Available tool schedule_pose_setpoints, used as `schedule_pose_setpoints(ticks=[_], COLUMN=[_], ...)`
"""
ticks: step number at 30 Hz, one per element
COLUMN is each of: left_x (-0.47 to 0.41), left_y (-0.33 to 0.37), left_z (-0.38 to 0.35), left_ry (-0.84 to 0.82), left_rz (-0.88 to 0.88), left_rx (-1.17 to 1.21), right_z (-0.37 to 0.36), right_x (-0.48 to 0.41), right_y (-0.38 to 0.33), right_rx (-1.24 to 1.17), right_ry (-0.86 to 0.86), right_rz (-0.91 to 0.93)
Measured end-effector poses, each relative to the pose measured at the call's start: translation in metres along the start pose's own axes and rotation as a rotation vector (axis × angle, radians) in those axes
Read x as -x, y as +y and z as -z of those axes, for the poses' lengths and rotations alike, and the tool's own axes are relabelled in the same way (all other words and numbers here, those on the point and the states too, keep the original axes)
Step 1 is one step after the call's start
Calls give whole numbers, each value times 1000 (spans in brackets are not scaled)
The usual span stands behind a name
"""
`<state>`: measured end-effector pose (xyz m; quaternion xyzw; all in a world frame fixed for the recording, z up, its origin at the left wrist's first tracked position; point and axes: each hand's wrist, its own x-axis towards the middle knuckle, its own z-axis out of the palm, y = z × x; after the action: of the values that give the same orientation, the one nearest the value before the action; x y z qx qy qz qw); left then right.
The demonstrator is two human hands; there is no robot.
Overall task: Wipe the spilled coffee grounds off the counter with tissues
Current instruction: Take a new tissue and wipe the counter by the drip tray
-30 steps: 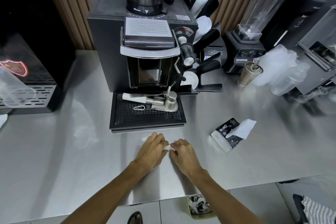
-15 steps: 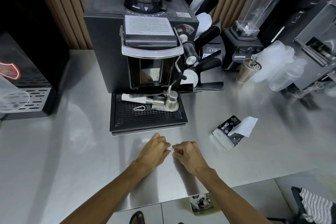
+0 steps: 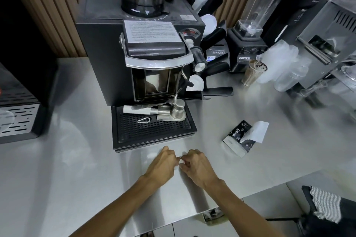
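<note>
Fingers (image 3: pixel 172 155) curled tight on both sides, tips meeting over a small white scrap of tissue (image 3: pixel 181 161), pinched between the two hands! The left hand (image 3: pixel 162 166) and right hand (image 3: pixel 199 167) sit knuckles-up, low on the steel desk (image 3: pixel 77 169), forearms reaching in from the near edge, just in front of the black drip tray (image 3: pixel 154 132) of the grinder (image 3: pixel 107 54). On that tray: a metal tamper (image 3: pixel 178 111) and a wire clip (image 3: pixel 143 120). Off to the right, apart from the hands, a black tissue pack (image 3: pixel 236 136) lies with a white sheet (image 3: pixel 259 131) sticking out. Further back, a paper cup (image 3: pixel 252 75) holds something dark. Whether grounds lie on the desk, I cannot tell.
</note>
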<state>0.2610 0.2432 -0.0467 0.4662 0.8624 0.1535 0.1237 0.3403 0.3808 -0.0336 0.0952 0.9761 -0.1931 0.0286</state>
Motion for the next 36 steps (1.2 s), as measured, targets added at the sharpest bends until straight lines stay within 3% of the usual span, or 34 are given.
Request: schedule_pose_setpoints(ticks=[9, 15, 18, 21, 26, 36], left_x=[9, 3, -8, -26, -56, -61], left_y=[10, 39, 47, 55, 73, 162], left_z=[0, -11, -5, 13, 53, 39], left_ry=[152, 128, 46, -38, -232, -110], left_rz=[-29, -14, -50, -9, -92, -122], left_rx=[-7, -70, -38, 81, 149, 146], right_z=[5, 16, 29, 45, 74, 101], right_x=[13, 35, 43, 48, 49, 103], right_y=[1, 20, 33, 46, 59, 113], right_rx=[216, 282, 213, 98, -65, -136], right_ry=[63, 48, 0, 22, 66, 159], right_rz=[77, 36, -23, -99, -165, -263])
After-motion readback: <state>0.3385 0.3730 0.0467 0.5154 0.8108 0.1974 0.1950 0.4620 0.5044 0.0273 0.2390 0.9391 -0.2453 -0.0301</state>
